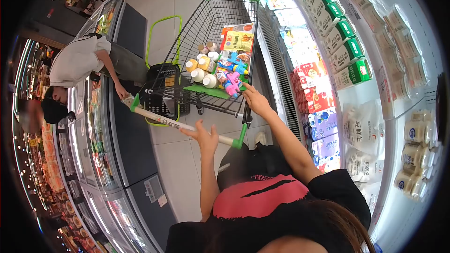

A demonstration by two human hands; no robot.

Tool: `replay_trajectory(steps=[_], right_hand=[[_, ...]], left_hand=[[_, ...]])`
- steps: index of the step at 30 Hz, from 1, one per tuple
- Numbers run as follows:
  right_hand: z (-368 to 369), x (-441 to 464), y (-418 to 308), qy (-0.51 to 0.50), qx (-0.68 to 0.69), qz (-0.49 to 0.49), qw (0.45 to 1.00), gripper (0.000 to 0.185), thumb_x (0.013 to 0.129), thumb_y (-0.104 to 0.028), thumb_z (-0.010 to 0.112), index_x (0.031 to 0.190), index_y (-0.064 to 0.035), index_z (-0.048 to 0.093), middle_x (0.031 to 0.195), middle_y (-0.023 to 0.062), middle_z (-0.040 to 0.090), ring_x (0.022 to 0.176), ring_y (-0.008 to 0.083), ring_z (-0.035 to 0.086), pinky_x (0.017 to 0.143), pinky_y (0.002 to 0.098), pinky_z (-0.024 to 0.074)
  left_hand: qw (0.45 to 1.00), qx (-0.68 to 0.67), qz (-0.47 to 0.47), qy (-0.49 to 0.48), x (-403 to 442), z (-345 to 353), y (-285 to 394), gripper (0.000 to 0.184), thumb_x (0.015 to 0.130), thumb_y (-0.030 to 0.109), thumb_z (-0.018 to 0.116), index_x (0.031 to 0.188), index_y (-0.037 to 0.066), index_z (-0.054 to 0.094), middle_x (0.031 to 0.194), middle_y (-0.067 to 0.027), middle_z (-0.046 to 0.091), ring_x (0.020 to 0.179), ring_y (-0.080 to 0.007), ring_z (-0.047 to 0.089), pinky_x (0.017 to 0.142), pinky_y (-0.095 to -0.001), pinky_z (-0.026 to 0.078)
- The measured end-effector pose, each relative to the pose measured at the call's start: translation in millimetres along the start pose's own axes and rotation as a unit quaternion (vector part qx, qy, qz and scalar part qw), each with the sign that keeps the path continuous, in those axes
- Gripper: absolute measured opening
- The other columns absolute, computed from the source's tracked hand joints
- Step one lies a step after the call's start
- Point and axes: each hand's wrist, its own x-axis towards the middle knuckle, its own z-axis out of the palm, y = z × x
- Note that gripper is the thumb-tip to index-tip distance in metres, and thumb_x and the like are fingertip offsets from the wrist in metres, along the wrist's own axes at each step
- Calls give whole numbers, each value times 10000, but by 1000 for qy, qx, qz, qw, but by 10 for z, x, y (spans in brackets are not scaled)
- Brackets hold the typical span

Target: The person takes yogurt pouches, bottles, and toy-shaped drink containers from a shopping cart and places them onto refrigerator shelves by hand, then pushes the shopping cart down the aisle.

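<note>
A shopping cart (176, 58) with a black wire basket and green corners stands in front of me. Its pale handle bar (161, 120) runs across to a green bracket at the right. My left hand (202, 138) is at this bar, fingers spread and not wrapped round it. My right hand (256, 100) reaches to the cart's near right edge, fingers stretched out beside a pink toy (230, 83). A blue toy (234, 63), several bottles (199, 75) with white caps and a yellow packet (239, 41) lie inside the cart.
Another person (82, 61) at the left has a hand (121, 91) at the handle's far end. A black basket (161, 77) with a green frame sits beside the cart. Refrigerated shelves (276, 54) with cartons (354, 72) line the right; freezer cabinets (126, 145) line the left.
</note>
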Motion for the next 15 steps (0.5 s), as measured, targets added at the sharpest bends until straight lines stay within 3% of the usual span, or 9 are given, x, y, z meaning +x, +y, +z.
replay_trajectory(steps=[7, 12, 15], right_hand=[[-65, 748, 157, 14, 155, 10, 988, 193, 989, -176, 473, 1041, -45, 605, 1482, 85, 436, 1152, 330, 576, 910, 418, 478], [-72, 1288, 210, 40, 147, -3, 988, 191, 984, -167, 479, 1047, -43, 609, 1478, 59, 447, 1154, 321, 575, 934, 405, 466], [-123, 1622, 208, 37, 148, 12, 988, 193, 982, -162, 480, 1022, -34, 618, 1478, 44, 450, 1163, 314, 570, 944, 398, 461]], left_hand=[[998, -4, -25, -62, 769, -5, 293, 675, 850, 291, 717, 1330, -55, 391, 1319, -565, -264, 1319, -690, -178, 1147, -547, 169], [992, 39, -19, -115, 1316, -48, 432, 712, 886, 397, 676, 1329, -77, 383, 1286, -589, -265, 1260, -731, -219, 1148, -553, 141], [991, 22, 12, -130, 1658, -105, 487, 752, 890, 441, 661, 1334, -96, 376, 1277, -602, -241, 1246, -763, -153, 1140, -555, 176]])
